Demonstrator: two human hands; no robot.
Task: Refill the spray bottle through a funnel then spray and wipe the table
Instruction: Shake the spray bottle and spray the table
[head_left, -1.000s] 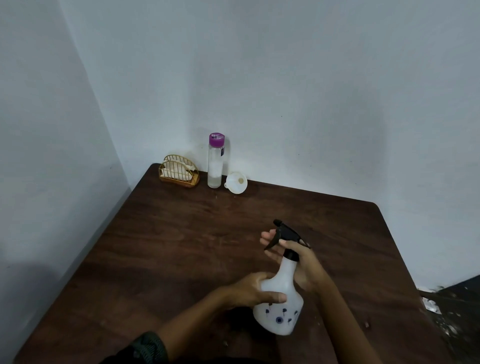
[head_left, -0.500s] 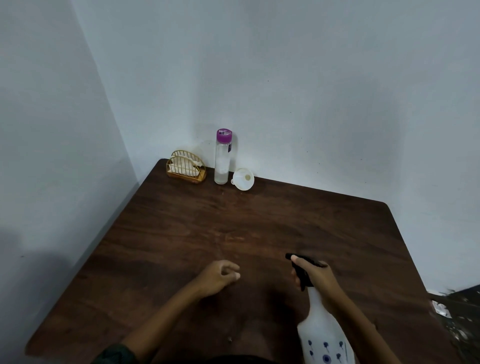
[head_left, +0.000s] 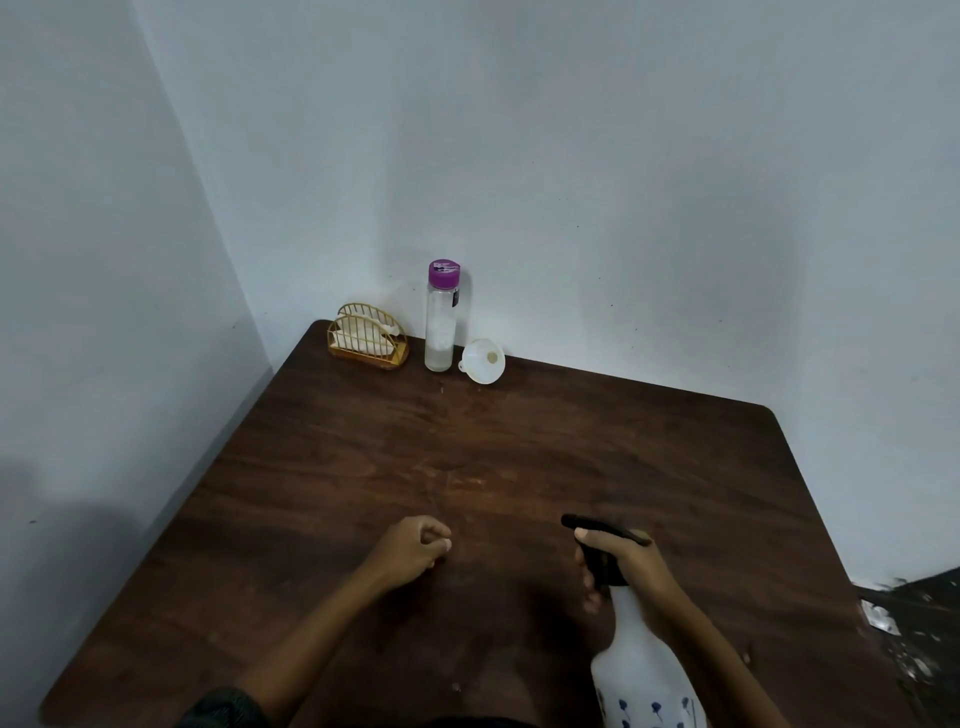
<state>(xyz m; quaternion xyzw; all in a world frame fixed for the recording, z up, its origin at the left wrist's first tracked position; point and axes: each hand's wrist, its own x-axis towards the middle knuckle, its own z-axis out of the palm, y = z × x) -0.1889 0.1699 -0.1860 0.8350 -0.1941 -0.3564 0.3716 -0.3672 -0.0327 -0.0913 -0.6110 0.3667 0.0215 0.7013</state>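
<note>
While right hand (head_left: 623, 564) grips spray bottle (head_left: 641, 670), left hand (head_left: 415, 545) fisted

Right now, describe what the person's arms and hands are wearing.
Both hands, left hand and right hand, are bare, with no gloves, rings or watch visible. Both forearms are uncovered. A dark patterned sleeve shows only at the left arm's upper end, near the frame's bottom.
</note>
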